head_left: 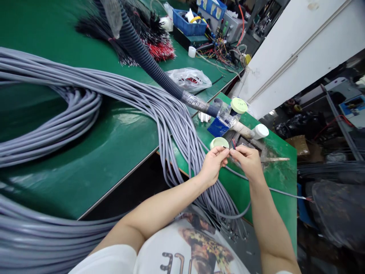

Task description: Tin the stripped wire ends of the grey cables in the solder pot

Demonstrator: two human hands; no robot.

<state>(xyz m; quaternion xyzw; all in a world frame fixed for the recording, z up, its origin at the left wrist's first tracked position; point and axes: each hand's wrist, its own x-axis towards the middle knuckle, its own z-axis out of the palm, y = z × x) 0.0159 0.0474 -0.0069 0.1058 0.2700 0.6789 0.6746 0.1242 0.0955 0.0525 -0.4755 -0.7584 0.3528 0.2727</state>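
My left hand is closed in a pinch on a thin dark wire, its fingertips almost meeting those of the other hand. Between the thumb and fingers of my right hand is a small bunch of coloured wires, some red and some dark. A grey cable runs just below both hands, and I cannot tell if these wires belong to it. Just beyond my left hand stands a round pale-green tub. Long loops of grey cable hang over the table edge left of my hands.
A ribbed hose crosses above the green table, its pale nozzle ending beyond my hands. Nearby are a white container, a yellow-lidded jar and a blue box. Bundled wires and a plastic bag lie farther back.
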